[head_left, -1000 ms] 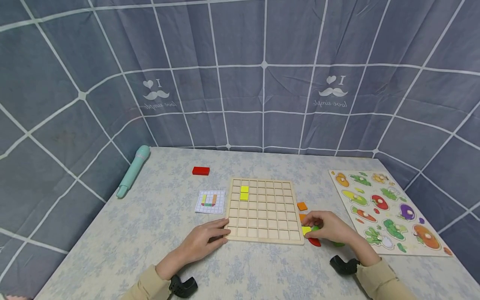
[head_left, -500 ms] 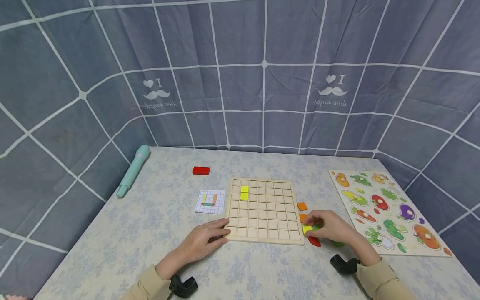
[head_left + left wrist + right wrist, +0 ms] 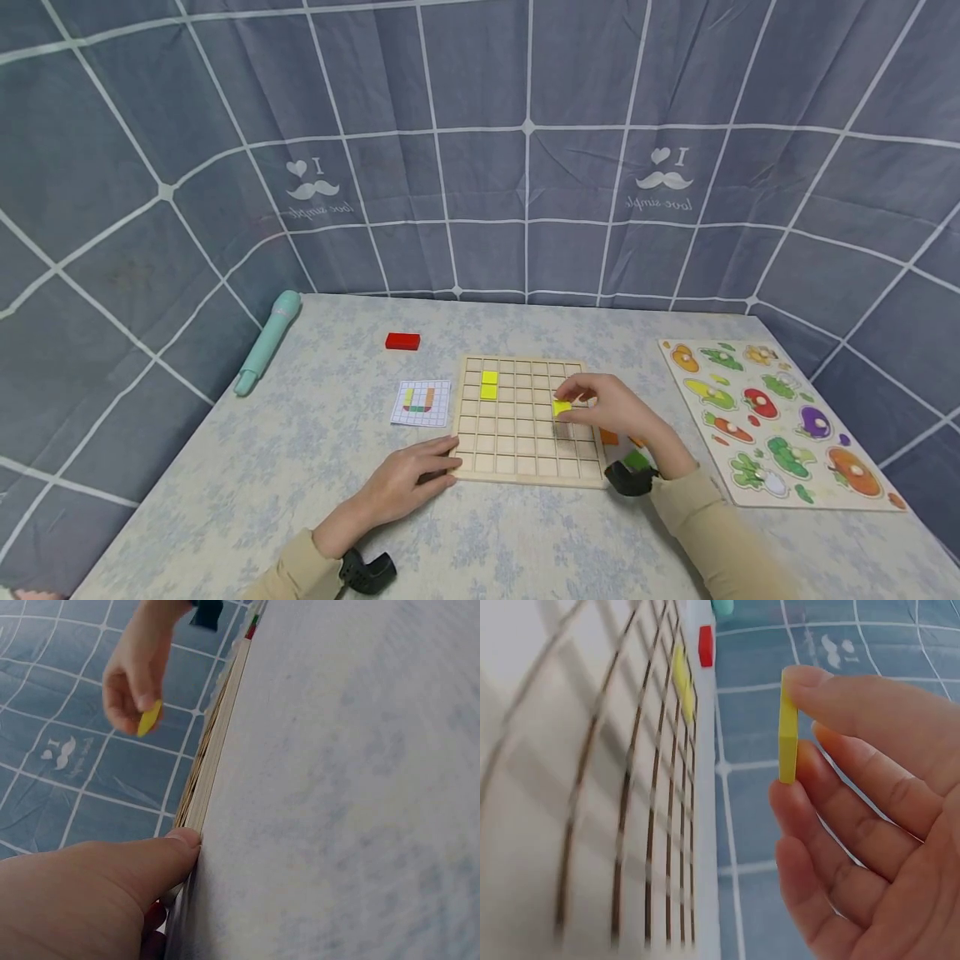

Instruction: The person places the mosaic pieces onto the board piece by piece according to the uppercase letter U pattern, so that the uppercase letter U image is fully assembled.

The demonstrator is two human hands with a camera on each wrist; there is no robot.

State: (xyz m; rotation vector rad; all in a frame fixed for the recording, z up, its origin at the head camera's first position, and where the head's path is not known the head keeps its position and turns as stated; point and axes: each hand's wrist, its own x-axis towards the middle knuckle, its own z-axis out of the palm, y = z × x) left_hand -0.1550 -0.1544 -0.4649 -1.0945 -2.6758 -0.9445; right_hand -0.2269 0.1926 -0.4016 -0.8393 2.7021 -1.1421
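My right hand pinches a yellow square tile between thumb and fingers, over the right part of the wooden grid board. In the right wrist view the held tile is seen nearly edge-on, apart from the board. My left hand rests with thumb and fingertips against the board's left edge; the left wrist view shows the thumb on that edge. Two yellow tiles sit in cells at the board's upper left, one below the other.
Beside the board's right edge lie orange tiles and a green piece, partly hidden by the right arm. A pattern card and red block lie left. A teal microphone and vegetable puzzle flank the table.
My right hand has lifted the yellow tile from the pieces beside the board and carried it left and away from me, over the grid. My left hand stays put.
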